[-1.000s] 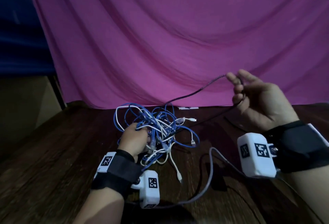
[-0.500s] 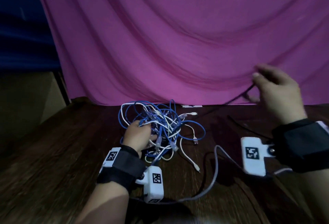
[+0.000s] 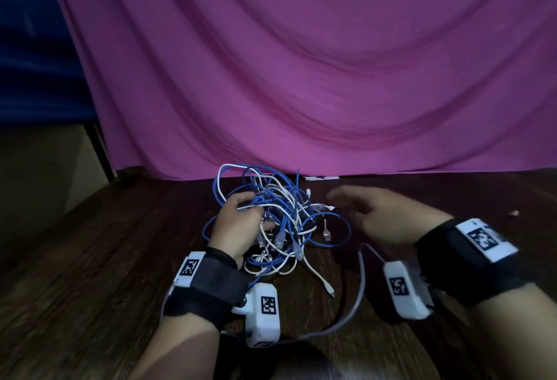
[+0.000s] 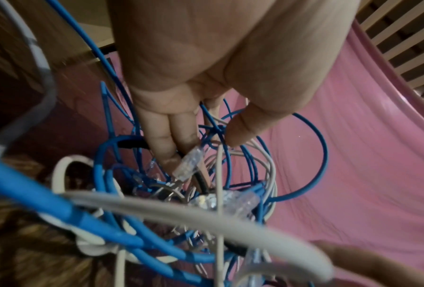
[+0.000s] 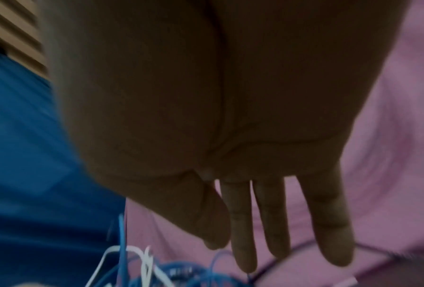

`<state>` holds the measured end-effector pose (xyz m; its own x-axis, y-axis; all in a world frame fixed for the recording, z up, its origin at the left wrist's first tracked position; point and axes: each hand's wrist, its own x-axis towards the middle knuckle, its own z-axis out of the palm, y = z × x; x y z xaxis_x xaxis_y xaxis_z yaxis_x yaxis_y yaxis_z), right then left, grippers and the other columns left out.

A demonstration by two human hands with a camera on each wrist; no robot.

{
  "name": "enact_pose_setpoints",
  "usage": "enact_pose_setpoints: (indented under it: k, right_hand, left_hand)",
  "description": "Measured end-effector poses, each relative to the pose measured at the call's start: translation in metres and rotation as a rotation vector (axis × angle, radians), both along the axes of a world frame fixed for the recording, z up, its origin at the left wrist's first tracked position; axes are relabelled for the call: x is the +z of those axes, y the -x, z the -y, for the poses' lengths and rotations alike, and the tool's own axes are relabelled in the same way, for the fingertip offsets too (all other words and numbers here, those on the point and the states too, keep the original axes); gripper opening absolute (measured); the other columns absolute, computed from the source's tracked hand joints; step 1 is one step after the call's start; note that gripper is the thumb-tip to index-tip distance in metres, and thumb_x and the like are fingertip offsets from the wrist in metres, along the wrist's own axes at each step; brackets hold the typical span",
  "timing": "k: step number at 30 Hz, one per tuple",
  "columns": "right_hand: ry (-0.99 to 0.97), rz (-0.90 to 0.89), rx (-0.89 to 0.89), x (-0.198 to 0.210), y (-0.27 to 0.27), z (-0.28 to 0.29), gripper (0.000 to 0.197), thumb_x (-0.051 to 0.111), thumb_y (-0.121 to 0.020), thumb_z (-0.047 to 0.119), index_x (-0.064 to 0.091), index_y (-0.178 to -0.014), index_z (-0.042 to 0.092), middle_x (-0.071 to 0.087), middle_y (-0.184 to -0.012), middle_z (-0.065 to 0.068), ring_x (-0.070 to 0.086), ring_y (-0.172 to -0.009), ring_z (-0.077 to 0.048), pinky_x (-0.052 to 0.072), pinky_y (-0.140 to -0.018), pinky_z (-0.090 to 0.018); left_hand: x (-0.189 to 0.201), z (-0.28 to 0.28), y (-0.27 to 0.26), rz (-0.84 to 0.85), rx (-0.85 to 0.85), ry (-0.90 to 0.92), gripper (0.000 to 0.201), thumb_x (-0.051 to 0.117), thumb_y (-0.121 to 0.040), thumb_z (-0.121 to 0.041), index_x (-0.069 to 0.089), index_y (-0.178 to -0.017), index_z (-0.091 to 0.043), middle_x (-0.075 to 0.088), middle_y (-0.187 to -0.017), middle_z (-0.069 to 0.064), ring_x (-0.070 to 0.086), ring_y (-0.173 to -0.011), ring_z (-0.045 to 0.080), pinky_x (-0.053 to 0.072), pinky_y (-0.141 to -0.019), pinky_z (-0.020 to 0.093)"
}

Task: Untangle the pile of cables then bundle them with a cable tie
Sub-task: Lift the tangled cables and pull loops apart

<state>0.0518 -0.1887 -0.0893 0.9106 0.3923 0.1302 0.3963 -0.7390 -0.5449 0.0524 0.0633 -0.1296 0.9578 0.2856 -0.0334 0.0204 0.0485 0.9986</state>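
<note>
1. the pile of cables (image 3: 277, 222), blue and white loops knotted together, lay on the dark wooden table (image 3: 90, 274) near its back edge, just in front of the pink cloth (image 3: 301, 78) hanging behind it.
2. the left hand (image 3: 238, 229) sat on the pile's left side, its fingers (image 4: 166, 143) pushed down among the strands and loosely curled round a few of them, a clear plug (image 4: 188, 165) lying against the fingertips; this looked like a hold to pin the tangle in place while a strand was worked free.
3. the right hand (image 3: 382, 219) hovered just right of the pile, blurred, fingers straight and spread, holding nothing; it seemed poised to reach in for the next strand.
4. a white cable end (image 3: 319, 274) trailed from the pile toward the near edge, and a grey lead (image 3: 361, 283) curved across the table between the two wrists, so a sweep there could snag.
5. the table to the left of the pile and along the right side toward the far right edge gave room to lay out freed cables.
6. no cable tie could be made out; a small white strip (image 3: 321, 178) lay by the back edge, too small to tell.
7. judging by the knot, untangling was at an early stage.
</note>
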Motion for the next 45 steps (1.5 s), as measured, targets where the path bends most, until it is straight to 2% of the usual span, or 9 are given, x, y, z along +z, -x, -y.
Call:
enact_pose_setpoints:
  k: [4, 8, 11, 16, 23, 26, 29, 39, 45]
  right_hand:
    - [0.149, -0.053, 0.042, -0.017, -0.008, -0.001, 0.06, 0.048, -0.091, -0.005, 0.063, -0.134, 0.036, 0.069, -0.125, 0.01, 0.062, -0.119, -0.011, 0.045, -0.108, -0.032]
    - [0.104, -0.031, 0.028, -0.021, -0.011, 0.001, 0.046, 0.053, -0.083, -0.006, 0.072, -0.105, 0.031, 0.074, -0.1, 0.008, 0.068, -0.101, -0.015, 0.052, -0.094, -0.032]
    - [0.138, -0.02, 0.032, -0.024, -0.015, 0.005, 0.018, 0.066, -0.092, 0.015, 0.066, -0.084, 0.032, 0.068, -0.079, 0.011, 0.064, -0.081, -0.01, 0.05, -0.08, -0.03]
    - [-0.227, 0.017, -0.077, -0.026, -0.03, 0.014, 0.034, 0.072, -0.092, 0.038, 0.06, -0.068, 0.017, 0.049, -0.053, 0.005, 0.047, -0.049, -0.012, 0.043, -0.052, -0.031]
    - [-0.464, 0.033, -0.197, -0.033, -0.034, 0.012, 0.03, 0.071, -0.09, 0.04, 0.067, -0.069, 0.019, 0.048, -0.05, 0.01, 0.041, -0.051, -0.009, 0.033, -0.058, -0.032]
    - [-0.451, 0.023, -0.175, -0.025, -0.03, 0.009, 0.03, 0.072, -0.092, 0.039, 0.068, -0.073, 0.015, 0.045, -0.049, 0.01, 0.038, -0.047, -0.006, 0.032, -0.055, -0.028]
    - [-0.532, -0.016, -0.103, -0.018, -0.022, 0.001, 0.03, 0.071, -0.094, 0.032, 0.067, -0.075, 0.009, 0.046, -0.055, 0.006, 0.037, -0.048, -0.008, 0.03, -0.049, -0.025]
    - [-0.623, -0.011, 0.011, -0.014, -0.014, -0.011, 0.015, 0.065, -0.098, 0.017, 0.063, -0.083, 0.013, 0.058, -0.068, -0.009, 0.049, -0.054, -0.021, 0.042, -0.053, -0.032]
    - [-0.604, -0.046, 0.029, -0.015, -0.014, -0.014, 0.017, 0.071, -0.094, 0.017, 0.063, -0.082, 0.008, 0.059, -0.064, -0.008, 0.052, -0.053, -0.025, 0.044, -0.056, -0.036]
  left_hand:
    - [0.006, 0.005, 0.004, 0.037, -0.064, 0.014, 0.038, 0.048, -0.097, -0.003, 0.057, -0.125, -0.027, 0.075, -0.105, 0.012, 0.078, -0.082, 0.026, 0.051, -0.06, 0.032]
    - [0.013, 0.005, 0.007, 0.026, -0.112, 0.056, 0.045, 0.04, -0.094, 0.0, 0.058, -0.124, -0.028, 0.078, -0.106, 0.007, 0.078, -0.082, 0.028, 0.055, -0.068, 0.036]
    - [0.017, 0.004, 0.009, 0.012, -0.137, 0.121, 0.048, 0.034, -0.093, 0.005, 0.057, -0.124, -0.023, 0.079, -0.103, 0.008, 0.078, -0.087, 0.031, 0.059, -0.067, 0.038]
    - [0.019, 0.001, 0.007, 0.044, -0.139, 0.135, 0.051, 0.03, -0.092, 0.011, 0.054, -0.126, -0.02, 0.078, -0.093, 0.006, 0.077, -0.086, 0.018, 0.064, -0.064, 0.042]
    - [0.007, -0.002, 0.007, 0.069, -0.06, -0.167, 0.032, 0.054, -0.095, -0.001, 0.036, -0.111, -0.023, 0.07, -0.101, 0.011, 0.075, -0.074, 0.016, 0.059, -0.062, 0.035]
    - [0.006, -0.006, 0.001, 0.103, -0.031, -0.389, 0.015, 0.066, -0.089, -0.014, 0.057, -0.094, -0.025, 0.074, -0.09, 0.009, 0.075, -0.082, 0.022, 0.062, -0.079, 0.047]
    - [-0.001, -0.008, -0.001, 0.058, -0.187, -0.591, 0.01, 0.07, -0.087, -0.021, 0.074, -0.078, -0.02, 0.073, -0.072, -0.009, 0.067, -0.069, 0.008, 0.058, -0.077, 0.037]
    - [0.009, 0.014, 0.01, 0.355, -0.26, -0.295, 0.039, 0.079, -0.088, -0.016, 0.071, -0.125, -0.023, 0.075, -0.118, -0.006, 0.068, -0.116, 0.014, 0.048, -0.109, 0.04]
    - [0.004, 0.013, 0.011, 0.323, -0.301, -0.438, 0.02, 0.078, -0.087, -0.009, 0.075, -0.107, -0.013, 0.077, -0.105, 0.0, 0.07, -0.1, 0.011, 0.051, -0.103, 0.036]
